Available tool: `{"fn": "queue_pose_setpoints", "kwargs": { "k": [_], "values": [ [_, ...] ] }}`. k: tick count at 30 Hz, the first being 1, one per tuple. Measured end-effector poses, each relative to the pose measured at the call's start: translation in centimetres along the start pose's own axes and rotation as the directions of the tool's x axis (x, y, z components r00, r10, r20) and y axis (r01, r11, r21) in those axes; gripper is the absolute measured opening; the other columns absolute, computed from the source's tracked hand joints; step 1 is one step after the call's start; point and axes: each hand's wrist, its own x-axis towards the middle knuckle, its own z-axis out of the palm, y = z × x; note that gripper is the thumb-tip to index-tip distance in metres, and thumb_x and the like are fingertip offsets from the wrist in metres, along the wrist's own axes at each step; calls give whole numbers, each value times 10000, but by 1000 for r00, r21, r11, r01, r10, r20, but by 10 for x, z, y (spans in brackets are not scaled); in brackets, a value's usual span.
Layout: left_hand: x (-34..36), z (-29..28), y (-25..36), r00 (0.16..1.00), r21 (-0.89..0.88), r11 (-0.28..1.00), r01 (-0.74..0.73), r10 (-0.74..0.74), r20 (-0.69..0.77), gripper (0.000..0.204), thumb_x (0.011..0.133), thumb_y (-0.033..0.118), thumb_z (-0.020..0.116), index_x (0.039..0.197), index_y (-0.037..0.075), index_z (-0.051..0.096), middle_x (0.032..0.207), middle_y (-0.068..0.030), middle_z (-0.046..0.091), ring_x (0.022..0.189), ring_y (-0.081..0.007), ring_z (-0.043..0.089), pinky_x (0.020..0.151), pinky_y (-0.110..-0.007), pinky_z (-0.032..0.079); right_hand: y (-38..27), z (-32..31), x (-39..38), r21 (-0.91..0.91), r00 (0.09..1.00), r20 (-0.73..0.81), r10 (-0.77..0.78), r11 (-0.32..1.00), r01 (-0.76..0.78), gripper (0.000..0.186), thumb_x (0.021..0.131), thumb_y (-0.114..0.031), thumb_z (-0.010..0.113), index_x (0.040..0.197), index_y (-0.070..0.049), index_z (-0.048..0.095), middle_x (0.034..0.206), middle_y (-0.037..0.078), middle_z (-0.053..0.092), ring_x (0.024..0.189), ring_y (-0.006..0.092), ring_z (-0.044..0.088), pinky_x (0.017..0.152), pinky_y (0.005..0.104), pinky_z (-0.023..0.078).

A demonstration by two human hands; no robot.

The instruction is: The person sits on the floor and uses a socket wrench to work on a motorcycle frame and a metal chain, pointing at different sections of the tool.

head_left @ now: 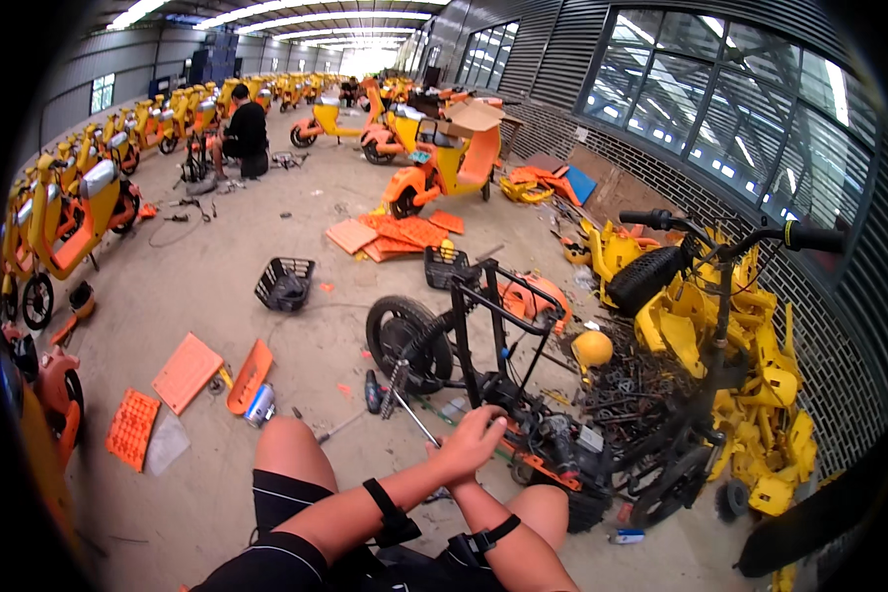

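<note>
My forearms cross low in the middle, the left over the right. Bent fingers of my left hand point(476, 442) rest at the black frame point(472, 340) of a stripped scooter; what they grip is hidden. My right hand point(434, 450) is mostly covered by the left one. A thin metal rod point(416, 419), seemingly a tool shaft, runs from it up-left toward a coil spring point(397, 380) beside the rear wheel point(409, 340). Wires and a dark housing point(562, 444) fill the frame's low middle. The handlebar point(730, 237) stands at the right.
A power drill point(373, 393), a screwdriver point(340, 426) and a spray can point(260, 405) lie on the floor. Yellow panels point(760, 434) and dark metal parts point(641, 395) pile up at right. Black baskets point(284, 284) and orange panels point(395, 235) lie ahead. A person point(245, 133) crouches farther off.
</note>
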Motion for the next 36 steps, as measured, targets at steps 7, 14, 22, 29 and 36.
{"fn": "queue_pose_setpoints", "kwargs": {
  "k": [7, 14, 22, 29, 36],
  "values": [
    [-6, 21, 24, 890, -748, 484, 454, -213, 403, 386, 1109, 260, 503, 1391, -3, 518, 1249, -157, 659, 1196, -247, 648, 1020, -382, 527, -94, -69, -4, 36, 968, 193, 162, 984, -172, 354, 923, -345, 700, 1117, -54, 755, 973, 235, 745, 961, 427, 719, 874, 492, 553],
    [-8, -126, 15, 833, 224, 943, -246, 324, -448, 435, 822, 68, 711, 1234, 6, 588, 1207, -192, 593, 1156, -381, 558, 1026, -461, 444, -109, -106, -15, 20, 959, 230, 165, 985, -174, 367, 931, -363, 692, 1164, -88, 761, 974, 210, 748, 952, 397, 721, 862, 467, 550],
    [-13, -179, -60, 988, -85, 993, 81, -91, -125, 494, 973, 294, 711, 1340, 15, 532, 1144, -172, 656, 1031, -290, 640, 911, -406, 506, -126, -134, -28, 61, 955, 280, 99, 991, -121, 322, 951, -383, 671, 1116, -122, 765, 917, 175, 748, 898, 394, 713, 782, 480, 548],
    [-24, -171, -75, 927, -2, 982, 189, -179, -331, 311, 1088, 334, 532, 1187, 45, 594, 816, -153, 677, 742, -298, 681, 694, -392, 519, -172, -182, -12, 15, 876, 478, -68, 997, 69, 475, 950, -332, 694, 1348, -78, 645, 1140, 221, 715, 1058, 401, 679, 922, 459, 534],
    [-30, -174, -70, 896, 161, 972, 173, -88, -436, 270, 1083, 287, 540, 1177, 40, 594, 849, -210, 678, 767, -398, 676, 677, -445, 504, -340, -320, 24, 267, 813, -188, -551, 768, 582, 763, 940, -188, 708, 1616, -194, 355, 823, 94, 674, 701, 245, 649, 694, 382, 543]
  ]
}}
